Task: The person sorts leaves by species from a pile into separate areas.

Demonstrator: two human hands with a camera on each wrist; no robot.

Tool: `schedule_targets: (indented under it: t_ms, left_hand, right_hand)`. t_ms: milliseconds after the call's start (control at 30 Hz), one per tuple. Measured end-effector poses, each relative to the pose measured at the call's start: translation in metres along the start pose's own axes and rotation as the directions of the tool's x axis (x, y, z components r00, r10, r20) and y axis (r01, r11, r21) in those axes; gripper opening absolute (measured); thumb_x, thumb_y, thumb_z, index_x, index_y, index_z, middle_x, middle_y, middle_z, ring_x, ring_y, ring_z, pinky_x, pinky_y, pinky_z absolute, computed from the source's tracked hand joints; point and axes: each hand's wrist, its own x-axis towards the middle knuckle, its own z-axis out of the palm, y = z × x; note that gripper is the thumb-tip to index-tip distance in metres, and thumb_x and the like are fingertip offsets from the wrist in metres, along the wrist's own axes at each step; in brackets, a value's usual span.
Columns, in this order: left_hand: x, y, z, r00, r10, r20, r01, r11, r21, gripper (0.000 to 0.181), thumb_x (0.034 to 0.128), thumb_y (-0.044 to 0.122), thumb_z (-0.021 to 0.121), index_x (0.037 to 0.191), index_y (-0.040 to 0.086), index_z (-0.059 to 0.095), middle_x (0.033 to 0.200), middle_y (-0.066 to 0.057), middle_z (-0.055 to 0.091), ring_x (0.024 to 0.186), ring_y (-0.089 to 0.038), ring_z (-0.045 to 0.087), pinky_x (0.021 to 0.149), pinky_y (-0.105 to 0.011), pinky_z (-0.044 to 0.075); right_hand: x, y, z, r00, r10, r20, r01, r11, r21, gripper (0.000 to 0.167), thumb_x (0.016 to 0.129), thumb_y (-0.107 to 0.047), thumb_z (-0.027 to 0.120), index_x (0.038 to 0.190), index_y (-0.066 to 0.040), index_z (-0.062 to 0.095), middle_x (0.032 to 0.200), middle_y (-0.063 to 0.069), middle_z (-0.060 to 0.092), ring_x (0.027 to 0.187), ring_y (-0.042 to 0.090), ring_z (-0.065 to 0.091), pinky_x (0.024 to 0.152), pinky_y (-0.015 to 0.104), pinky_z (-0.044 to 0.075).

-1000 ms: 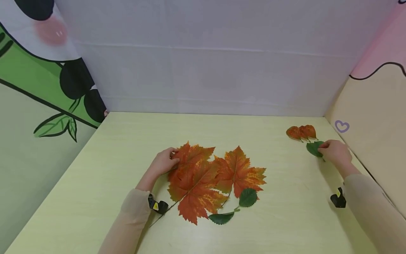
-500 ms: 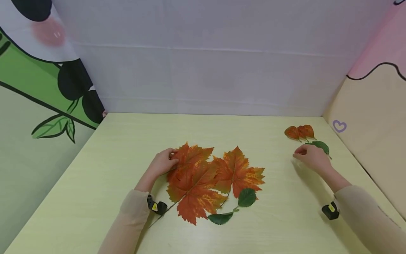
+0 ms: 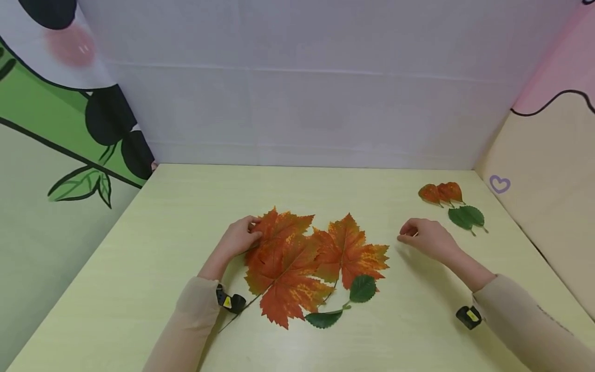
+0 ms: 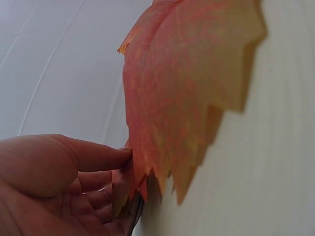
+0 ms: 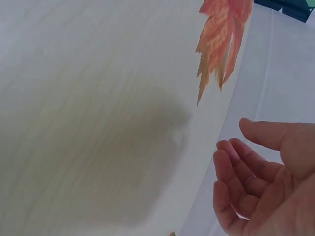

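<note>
In the head view the left hand [image 3: 239, 237] pinches the left edge of the overlapping orange maple leaves [image 3: 288, 274]; the left wrist view shows its thumb against a leaf [image 4: 167, 98]. The right hand [image 3: 429, 238] hangs above the table, right of another maple leaf [image 3: 346, 250], with nothing in it. Its fingers are loosely bent and apart from the thumb in the right wrist view [image 5: 261, 182]. Two green leaves [image 3: 467, 217] lie side by side beyond the right hand, just below several small orange leaves [image 3: 443, 194].
A sprig with two green leaves [image 3: 362, 289] lies at the lower right of the maple leaves, one leaf overlapping them. A long dark stem runs toward the left wrist. The pale table [image 3: 153, 217] ends at a grey back wall [image 3: 316, 113], with printed panels on both sides.
The right hand has let go of the green leaf at the right, which stays beside the other one, and has moved left toward the maple leaves. The left hand has stayed in place.
</note>
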Motion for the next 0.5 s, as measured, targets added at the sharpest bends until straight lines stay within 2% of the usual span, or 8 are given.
schedule_targets:
  t_ms: [167, 500]
  left_hand:
    - [0.0, 0.001, 0.0, 1.0, -0.011, 0.006, 0.011, 1.0, -0.002, 0.041, 0.0895, 0.015, 0.054, 0.126, -0.002, 0.047, 0.109, -0.02, 0.059, 0.091, -0.027, 0.057, 0.077, -0.037, 0.047]
    - [-0.001, 0.001, -0.002, 1.0, -0.001, -0.003, 0.001, 1.0, 0.016, 0.04, 0.0894, 0.014, 0.054, 0.126, -0.002, 0.048, 0.108, -0.02, 0.059, 0.093, -0.029, 0.056, 0.078, -0.04, 0.047]
  right_hand:
    - [-0.006, -0.018, 0.009, 0.997, -0.024, 0.079, 0.023, 1.0, 0.008, 0.021, 0.083, -0.028, 0.063, 0.091, -0.008, 0.062, 0.077, 0.001, 0.061, 0.067, 0.014, 0.053, 0.058, 0.028, 0.041]
    - [-0.022, -0.049, 0.025, 0.981, -0.077, 0.176, 0.077, 0.997, 0.008, 0.024, 0.076, -0.034, 0.07, 0.08, -0.013, 0.059, 0.066, -0.005, 0.054, 0.058, 0.01, 0.046, 0.054, 0.026, 0.037]
